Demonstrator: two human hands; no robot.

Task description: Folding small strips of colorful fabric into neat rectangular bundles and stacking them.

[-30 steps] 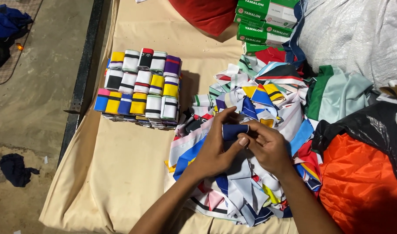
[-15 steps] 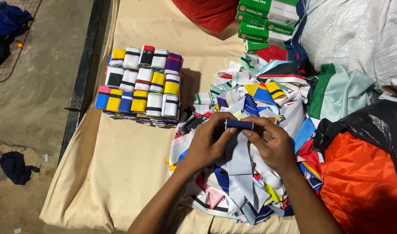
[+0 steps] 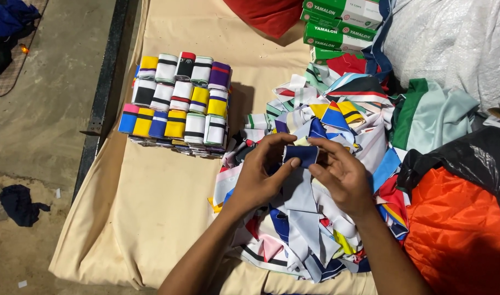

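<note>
The two hands have lifted a little and now pinch the small dark blue folded cloth strip more tightly than before. The left hand curls around its left end with the thumb on the front. The right hand grips its right end with bent fingers. Under them lies the messy pile of colourful cloth strips. To the left sit neat rows of folded striped cloth bundles on the tan sheet.
</note>
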